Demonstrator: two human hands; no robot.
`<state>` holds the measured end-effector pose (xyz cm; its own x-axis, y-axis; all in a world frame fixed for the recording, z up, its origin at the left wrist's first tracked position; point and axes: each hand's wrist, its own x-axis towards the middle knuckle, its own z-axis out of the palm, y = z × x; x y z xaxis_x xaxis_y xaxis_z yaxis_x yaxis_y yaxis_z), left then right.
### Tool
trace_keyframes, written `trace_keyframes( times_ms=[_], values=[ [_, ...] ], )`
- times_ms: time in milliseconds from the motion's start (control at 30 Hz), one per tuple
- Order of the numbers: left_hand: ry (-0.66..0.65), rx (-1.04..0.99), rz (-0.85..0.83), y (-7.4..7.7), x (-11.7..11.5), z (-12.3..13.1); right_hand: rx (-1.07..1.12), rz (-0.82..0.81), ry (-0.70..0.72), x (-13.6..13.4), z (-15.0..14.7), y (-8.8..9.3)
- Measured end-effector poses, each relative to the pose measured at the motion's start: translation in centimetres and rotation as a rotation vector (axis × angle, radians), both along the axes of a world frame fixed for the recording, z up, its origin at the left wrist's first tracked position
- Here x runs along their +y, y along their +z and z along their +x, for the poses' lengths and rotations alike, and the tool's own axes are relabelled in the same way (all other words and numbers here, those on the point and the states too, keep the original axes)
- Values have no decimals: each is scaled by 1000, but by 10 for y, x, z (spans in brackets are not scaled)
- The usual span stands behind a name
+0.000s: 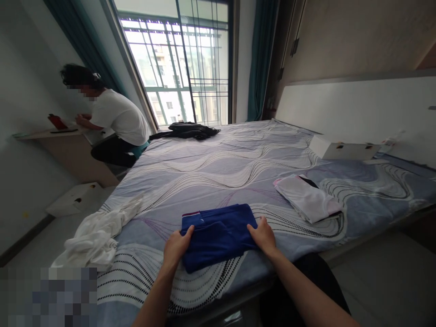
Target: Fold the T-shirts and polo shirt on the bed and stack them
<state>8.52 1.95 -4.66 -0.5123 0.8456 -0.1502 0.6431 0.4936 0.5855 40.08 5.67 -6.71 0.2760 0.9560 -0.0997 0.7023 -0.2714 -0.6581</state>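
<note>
A folded blue garment (218, 238) lies on the patterned bed sheet (211, 168), close to the bed's front edge. My left hand (177, 243) grips its left side, thumb on top and the other fingers hidden beneath or behind. At its right side, my right hand (262, 234) holds the edge in the same way, thumb over the cloth. To the right rests a folded white and pink garment (306, 197) with black parts. A crumpled white cloth (97, 236) is on the bed's left side.
Black clothing (190, 131) lies at the bed's far edge, and a white box (344, 149) stands by the headboard. A person in a white shirt (119, 113) sits at a small desk (68, 147) with a red bottle. Another box (73, 200) is on the floor.
</note>
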Motion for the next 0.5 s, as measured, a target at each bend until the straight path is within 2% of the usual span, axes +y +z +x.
trace_keyframes(
  times_ms=[100, 233, 367, 500],
  values=[
    [7, -90, -8, 6, 16, 7, 55, -75, 26, 8, 7, 13],
    [17, -229, 128, -9, 8, 0, 148, -79, 28, 23, 2, 22],
    [5, -644, 278, -20, -9, -11, 393, -116, 43, 41, -14, 21],
    [42, -987, 253, -15, -13, -13, 778, -152, -14, 50, -19, 16]
  ],
)
